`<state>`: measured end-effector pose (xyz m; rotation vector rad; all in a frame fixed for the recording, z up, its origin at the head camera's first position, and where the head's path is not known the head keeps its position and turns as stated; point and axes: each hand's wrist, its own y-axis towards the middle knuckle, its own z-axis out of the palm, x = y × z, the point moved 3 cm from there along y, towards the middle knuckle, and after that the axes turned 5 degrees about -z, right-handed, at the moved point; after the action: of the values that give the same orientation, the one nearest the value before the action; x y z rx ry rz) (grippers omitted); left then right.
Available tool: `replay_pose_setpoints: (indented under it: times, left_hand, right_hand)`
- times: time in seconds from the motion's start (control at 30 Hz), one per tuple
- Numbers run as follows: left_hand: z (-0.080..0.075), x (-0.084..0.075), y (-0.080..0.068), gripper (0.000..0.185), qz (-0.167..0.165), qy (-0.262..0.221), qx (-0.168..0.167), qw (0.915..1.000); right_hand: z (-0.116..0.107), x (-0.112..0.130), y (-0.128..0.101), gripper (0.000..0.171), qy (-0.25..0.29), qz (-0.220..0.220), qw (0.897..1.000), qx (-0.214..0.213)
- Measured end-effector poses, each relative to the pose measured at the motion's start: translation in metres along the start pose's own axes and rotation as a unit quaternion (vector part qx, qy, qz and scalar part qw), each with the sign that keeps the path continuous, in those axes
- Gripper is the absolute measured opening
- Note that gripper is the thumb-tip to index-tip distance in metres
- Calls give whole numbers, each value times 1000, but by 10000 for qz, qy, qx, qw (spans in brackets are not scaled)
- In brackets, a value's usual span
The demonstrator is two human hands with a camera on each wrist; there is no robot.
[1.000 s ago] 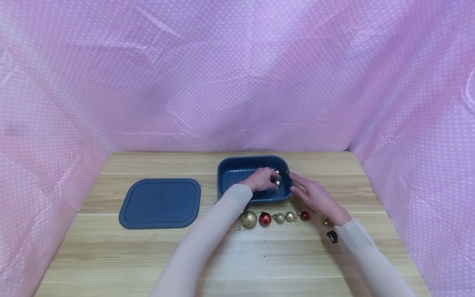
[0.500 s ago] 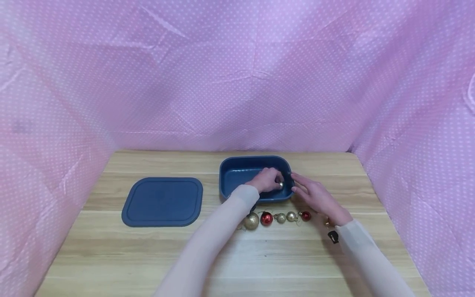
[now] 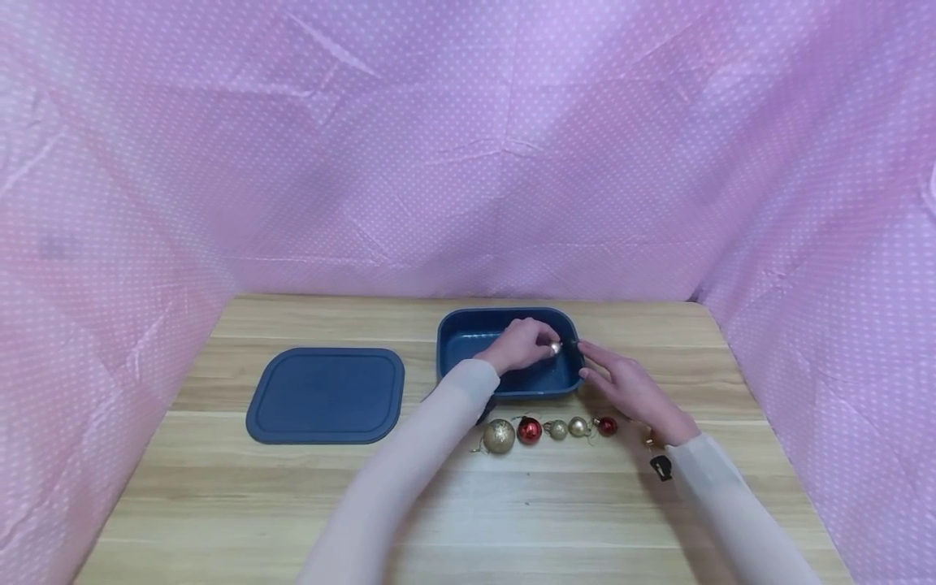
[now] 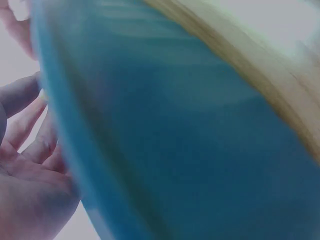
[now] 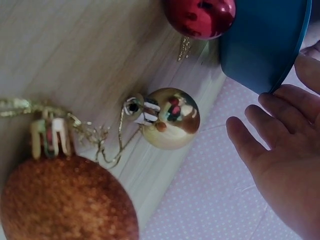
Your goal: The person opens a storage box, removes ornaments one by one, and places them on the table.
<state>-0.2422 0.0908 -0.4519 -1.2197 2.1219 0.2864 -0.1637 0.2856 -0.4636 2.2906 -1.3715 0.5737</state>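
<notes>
My left hand (image 3: 517,345) reaches into the right part of a dark blue rectangular box (image 3: 504,395). Between its thumb and fingers it pinches a small shiny, pale gold Christmas bauble (image 3: 556,348), low over the box floor. The fingers of my right hand (image 3: 630,392) are stretched out, their tips at the box's right outer wall. In the left wrist view the blue wall (image 4: 175,125) fills most of the picture, with the left hand (image 4: 37,175) partly behind it. The right wrist view has the right hand (image 5: 285,140) beside the box corner (image 5: 262,45).
In front of the box lies a row of baubles: a large gold glitter one (image 3: 499,436), a red one (image 3: 530,430), two small gold ones and a small red one (image 3: 607,426). An orange-brown glitter bauble (image 5: 70,200) shows close up. The flat blue lid (image 3: 325,396) lies left.
My left hand has shifted a little within the box and raised slightly, the small bauble at its fingertips. The right hand has kept its place at the wall. The head view has shifted slightly.
</notes>
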Motion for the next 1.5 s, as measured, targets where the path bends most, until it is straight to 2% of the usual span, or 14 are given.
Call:
replay_pose_setpoints:
  times: [0.17, 0.3, 0.47, 0.7, 0.93, 1.27, 1.5]
  left_hand:
    - [-11, -2, -9, 25, 68, -499, -169, 9986]
    - [-18, -1, -18, 28, 156, -704, -345, 9968]
    - [-26, 2, -37, 32, 213, -750, -517, 9956]
    - [-35, 4, -63, 34, 602, -889, -789, 9911]
    - [-46, 1, -87, 34, 827, -964, -1073, 9861]
    - [-57, 1, -115, 32, 1138, -1188, -1348, 9771]
    - [-62, 7, -131, 32, 1209, -1115, -1364, 9769]
  right_hand:
    - [1, -1, 0, 51, 11, -24, 10000, -30]
    - [1, -1, -1, 51, 28, -18, 10000, -25]
    - [3, 0, -2, 52, 110, -28, 9999, 29]
    - [4, 0, -2, 51, 103, -12, 9999, -58]
    - [4, 1, -2, 50, 47, -130, 9998, -164]
    - [4, 1, -1, 51, 95, -56, 9999, -112]
    - [2, 1, -1, 52, 90, 41, 9999, -49]
